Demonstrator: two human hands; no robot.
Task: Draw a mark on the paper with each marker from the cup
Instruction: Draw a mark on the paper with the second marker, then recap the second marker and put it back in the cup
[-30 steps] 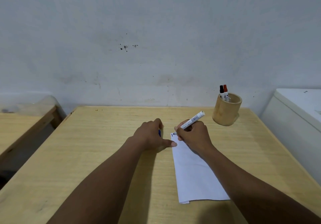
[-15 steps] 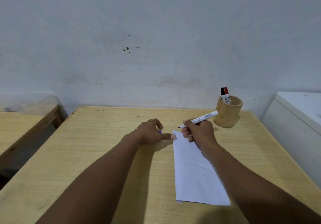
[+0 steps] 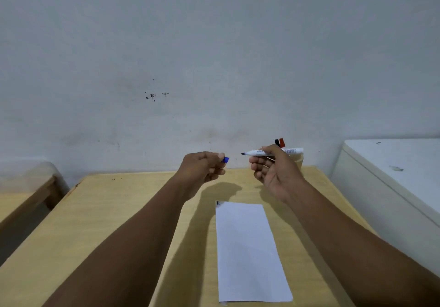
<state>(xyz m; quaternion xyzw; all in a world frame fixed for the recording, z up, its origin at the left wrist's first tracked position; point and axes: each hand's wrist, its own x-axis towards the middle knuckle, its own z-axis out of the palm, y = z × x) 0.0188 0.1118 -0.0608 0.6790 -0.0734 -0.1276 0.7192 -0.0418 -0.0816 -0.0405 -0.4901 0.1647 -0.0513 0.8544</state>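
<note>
Both hands are raised above the wooden table [image 3: 119, 223], well clear of the sheet of white paper [image 3: 247, 252] that lies flat on it. The left hand [image 3: 202, 167] is curled nearly closed, its thumb and forefinger pinching a small blue marker cap [image 3: 225, 159] whose end pokes out toward the right hand. The right hand [image 3: 273, 171] is loosely curled with its palm turned toward the camera, and it grasps an uncapped white marker [image 3: 271, 152] between the thumb and the upper fingers; the lower fingers hang relaxed and touch nothing. The marker lies nearly level, its dark tip pointing left at the cap, with a clear gap between tip and cap; its barcoded rear end sticks out to the right of the hand. Directly behind the right hand, farther from the paper and near the wall [image 3: 214, 56], stands the wooden cup [image 3: 299, 161], mostly hidden by the hand; two more markers [image 3: 280, 142] rise from it, one with a black cap and one with a red cap. At the paper's far left corner sit two short dark marks [image 3: 218, 203], side by side. A white cabinet-like surface [image 3: 392, 175] stands to the right of the table, well away from the paper.
</note>
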